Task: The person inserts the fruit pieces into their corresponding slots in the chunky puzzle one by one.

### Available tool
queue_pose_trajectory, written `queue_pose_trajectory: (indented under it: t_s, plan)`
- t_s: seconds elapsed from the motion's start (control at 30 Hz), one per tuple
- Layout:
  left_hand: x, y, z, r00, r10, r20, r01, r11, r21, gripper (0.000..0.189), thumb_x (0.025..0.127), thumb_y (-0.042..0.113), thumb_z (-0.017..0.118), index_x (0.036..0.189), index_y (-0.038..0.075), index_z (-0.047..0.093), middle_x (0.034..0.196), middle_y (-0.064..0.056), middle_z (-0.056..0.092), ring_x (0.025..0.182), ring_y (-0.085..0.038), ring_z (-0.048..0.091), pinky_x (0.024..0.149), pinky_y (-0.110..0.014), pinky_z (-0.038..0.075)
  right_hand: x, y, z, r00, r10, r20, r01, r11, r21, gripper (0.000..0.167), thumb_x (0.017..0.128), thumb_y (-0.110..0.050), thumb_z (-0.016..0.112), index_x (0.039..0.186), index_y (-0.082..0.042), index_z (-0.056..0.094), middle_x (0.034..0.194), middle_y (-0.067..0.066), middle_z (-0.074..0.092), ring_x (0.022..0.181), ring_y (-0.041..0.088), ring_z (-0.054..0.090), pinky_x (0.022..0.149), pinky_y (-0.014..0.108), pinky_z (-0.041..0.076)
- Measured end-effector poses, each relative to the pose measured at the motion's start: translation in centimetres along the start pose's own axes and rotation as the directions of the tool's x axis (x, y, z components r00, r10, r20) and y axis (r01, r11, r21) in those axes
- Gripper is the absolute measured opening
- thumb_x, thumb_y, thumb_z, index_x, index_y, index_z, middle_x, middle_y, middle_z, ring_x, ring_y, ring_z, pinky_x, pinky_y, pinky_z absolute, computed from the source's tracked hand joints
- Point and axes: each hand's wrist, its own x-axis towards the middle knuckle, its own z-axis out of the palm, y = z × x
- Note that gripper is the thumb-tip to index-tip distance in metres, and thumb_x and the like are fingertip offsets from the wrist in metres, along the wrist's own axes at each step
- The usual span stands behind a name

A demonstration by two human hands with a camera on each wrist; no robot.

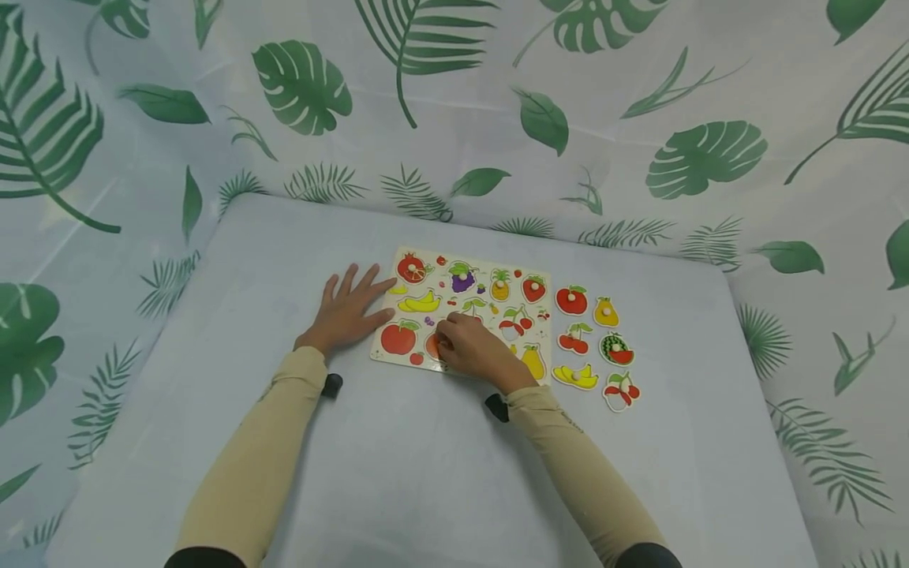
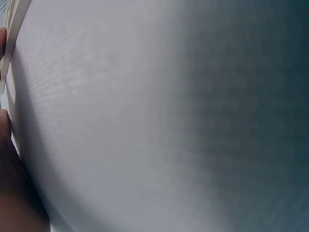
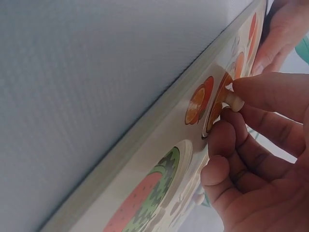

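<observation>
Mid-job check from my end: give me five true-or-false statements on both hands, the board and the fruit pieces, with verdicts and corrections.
1. The left hand is at the left edge of the board. True.
2. The right hand lies flat with fingers spread. False: its fingers are curled around a small knob on a piece at the board.
3. Six loose pieces lie to the right of the board in the head view. True.
4. The strawberry piece lies loose off the board. False: it sits in the board's upper right corner.
5. The loose banana piece is farther from the person than the loose apple piece. False: it is nearer.
</observation>
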Motion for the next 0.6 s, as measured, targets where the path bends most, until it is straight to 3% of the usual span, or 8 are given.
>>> queue_pose_trajectory:
  t_s: [0.27, 0.6]
  plan:
    - [-0.1, 0.3, -0.1, 1.000, -0.008, 0.012, 0.008, 1.000, 0.001, 0.070, 0.109, 0.055, 0.050, 0.171, 0.028, 0.033, 0.181, -0.004, 0.005, 0.163, -0.031, -0.017, 0.126, -0.055, -0.016, -0.1, 0.2, 0.0, 1.000, -0.017, -0.012, 0.017, 1.000, 0.005, 0.011, 0.100, -0.009, 0.074, 0.108, -0.001, 0.074, 0.092, 0.006, 0.062, 0.082, 0.020, 0.055, 0.074, 0.030, 0.052]
    - [0.0, 0.2, -0.2, 1.000, -0.004, 0.021, 0.005, 1.000, 0.000, 0.070, 0.109, 0.055, 0.051, 0.171, 0.028, 0.032, 0.181, -0.004, 0.004, 0.163, -0.031, -0.017, 0.126, -0.055, -0.016, -1.1, 0.3, -1.3, 0.997, 0.074, 0.031, -0.077, 0.992, 0.100, 0.025, 0.107, -0.023, 0.068, 0.123, -0.004, 0.074, 0.114, 0.007, 0.070, 0.098, 0.021, 0.064, 0.091, 0.037, 0.058]
